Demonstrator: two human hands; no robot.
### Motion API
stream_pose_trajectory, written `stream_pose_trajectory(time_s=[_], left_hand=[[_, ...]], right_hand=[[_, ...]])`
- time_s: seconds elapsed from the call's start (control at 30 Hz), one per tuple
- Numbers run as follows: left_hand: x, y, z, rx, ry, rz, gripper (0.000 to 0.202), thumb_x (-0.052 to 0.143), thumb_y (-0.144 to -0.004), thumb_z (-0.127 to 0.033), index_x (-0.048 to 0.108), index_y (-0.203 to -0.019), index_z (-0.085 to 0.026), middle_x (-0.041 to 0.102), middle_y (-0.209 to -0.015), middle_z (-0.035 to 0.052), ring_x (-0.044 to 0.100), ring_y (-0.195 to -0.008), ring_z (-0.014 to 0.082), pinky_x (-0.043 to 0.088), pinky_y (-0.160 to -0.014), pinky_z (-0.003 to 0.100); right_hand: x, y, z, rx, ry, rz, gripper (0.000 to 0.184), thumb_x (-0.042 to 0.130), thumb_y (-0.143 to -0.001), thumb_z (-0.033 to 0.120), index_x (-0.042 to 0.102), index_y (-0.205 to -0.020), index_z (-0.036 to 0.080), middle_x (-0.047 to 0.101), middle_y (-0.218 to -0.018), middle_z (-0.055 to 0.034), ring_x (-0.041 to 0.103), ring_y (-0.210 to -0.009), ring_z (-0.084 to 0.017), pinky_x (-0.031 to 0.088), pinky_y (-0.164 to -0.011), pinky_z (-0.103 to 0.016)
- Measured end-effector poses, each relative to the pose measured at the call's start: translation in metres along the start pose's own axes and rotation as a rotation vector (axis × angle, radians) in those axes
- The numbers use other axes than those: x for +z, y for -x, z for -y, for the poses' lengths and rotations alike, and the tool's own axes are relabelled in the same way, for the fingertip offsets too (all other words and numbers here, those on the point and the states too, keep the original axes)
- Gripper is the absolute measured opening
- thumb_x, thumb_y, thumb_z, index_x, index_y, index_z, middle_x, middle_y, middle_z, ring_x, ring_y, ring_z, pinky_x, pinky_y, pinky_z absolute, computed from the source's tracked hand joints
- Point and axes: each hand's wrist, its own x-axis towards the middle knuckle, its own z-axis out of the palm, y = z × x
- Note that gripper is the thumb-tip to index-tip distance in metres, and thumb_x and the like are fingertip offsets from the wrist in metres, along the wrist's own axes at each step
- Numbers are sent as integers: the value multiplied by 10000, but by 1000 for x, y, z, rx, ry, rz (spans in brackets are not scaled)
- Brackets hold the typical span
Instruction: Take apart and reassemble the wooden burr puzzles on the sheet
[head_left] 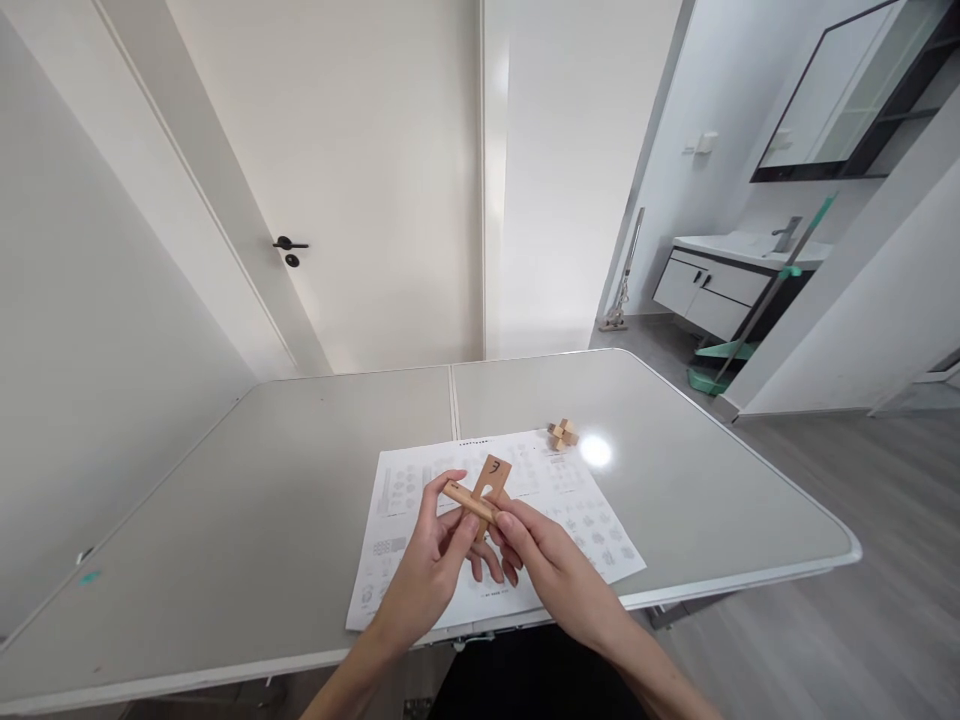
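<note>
I see the left hand (pixel 429 565) and the right hand (pixel 551 562) both pinching the crossed wooden pieces (pixel 470 500) above the paper (pixel 544 485) on the desk (pixel 285 510), perhaps so that neither piece slips.

Black clothing (pixel 532 682) is worn over the lap; it is seen as one plain, dark patch, cut off by the lower edge of the view, and its kind cannot be told. The left forearm (pixel 365 664) and right forearm (pixel 643 655) are seen bare. The left hand (pixel 433 560) and right hand (pixel 553 562) are likewise uncovered, with slender fingers shown.
</note>
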Motion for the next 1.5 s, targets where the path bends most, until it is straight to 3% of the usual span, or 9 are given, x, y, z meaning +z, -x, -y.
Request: stream_pose_trajectory(time_s=[0.17,0.3,0.4,0.5,0.63,0.77,0.93,1.1,1.5], left_hand=[[-6,-2,-1,20,10,-20,568,520,-1032,-456,221,-1465,-241,689,-807,3,691,-674,188,508,-649,327],[-15,-3,5,17,-8,-86,511,536,-1017,-469,314,-1414,-236,699,-866,17,663,-673,172,518,-669,339],[-25,-3,16,11,-11,-194,410,543,-1008,-482,424,-1307,-229,712,-967,54,641,-678,162,510,-638,326],[-36,-1,30,-10,4,-277,361,575,-988,-489,523,-1207,-207,713,-1068,92,623,-705,154,488,-608,301],[-46,4,50,-51,36,-362,391,617,-956,-504,613,-1140,-160,701,-1146,138,604,-735,155,480,-604,291],[-50,10,64,-84,65,-374,410,632,-946,-504,614,-1148,-147,694,-1190,157,612,-770,170,485,-623,295],[-48,16,62,-57,56,-414,420,637,-947,-504,535,-1210,-193,727,-1176,138,674,-806,194,493,-626,294],[-45,22,50,3,64,-502,648,663,-938,-487,273,-1419,-294,784,-1042,82,726,-782,217,525,-633,322],[-36,16,47,65,61,-382,449,611,-974,-478,329,-1256,-272,768,-1064,95,701,-783,200,539,-648,343]], right_hand=[[1,-5,6,-16,-1,35,434,434,-1024,602,649,-956,232,486,-801,7,504,-681,-163,455,-634,-296],[-11,-10,-1,42,-45,50,501,380,-1034,624,661,-1160,229,540,-781,7,558,-711,-177,498,-755,-337],[-23,-15,-24,56,113,-83,495,352,-1049,589,640,-1239,233,600,-835,-15,595,-742,-197,510,-809,-376],[-25,-21,-59,2,402,-197,371,546,-986,497,630,-1253,253,638,-1059,-82,626,-922,-261,526,-844,-419],[-10,-30,-99,-59,613,-194,438,645,-899,289,564,-1327,245,548,-1295,-137,558,-1199,-328,500,-998,-481],[7,-42,-116,-50,807,-272,517,731,-831,314,560,-1311,225,530,-1324,-153,490,-1260,-381,470,-1040,-527],[16,-56,-124,-70,888,-344,514,676,-873,384,540,-1331,193,528,-1337,-164,475,-1282,-370,501,-1021,-493],[13,-58,-129,-121,918,-338,503,621,-868,347,541,-1326,155,570,-1329,-170,488,-1270,-362,522,-1002,-480],[6,-54,-115,-62,715,-311,600,729,-754,287,585,-1324,167,623,-1320,-165,511,-1276,-397,502,-1013,-525]])
